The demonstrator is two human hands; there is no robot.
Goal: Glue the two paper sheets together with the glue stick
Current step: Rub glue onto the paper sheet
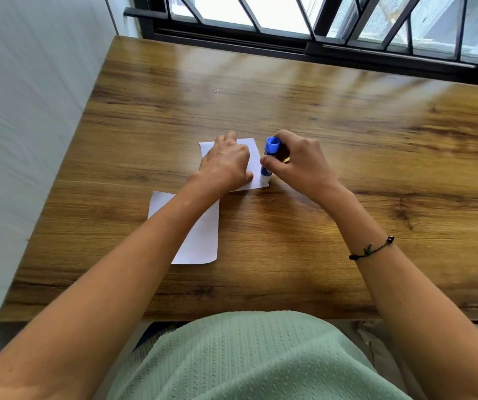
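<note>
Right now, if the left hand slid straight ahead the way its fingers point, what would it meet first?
Nothing much, probably: the left hand would slide off the far edge of the paper sheet onto bare wooden table, with the window frame beyond.

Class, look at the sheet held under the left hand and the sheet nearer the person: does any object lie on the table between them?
Nothing visible does. Only bare table separates the far sheet from the near sheet, though the left forearm crosses above the near one. The right hand holds the glue stick at the far sheet's right edge.
</note>
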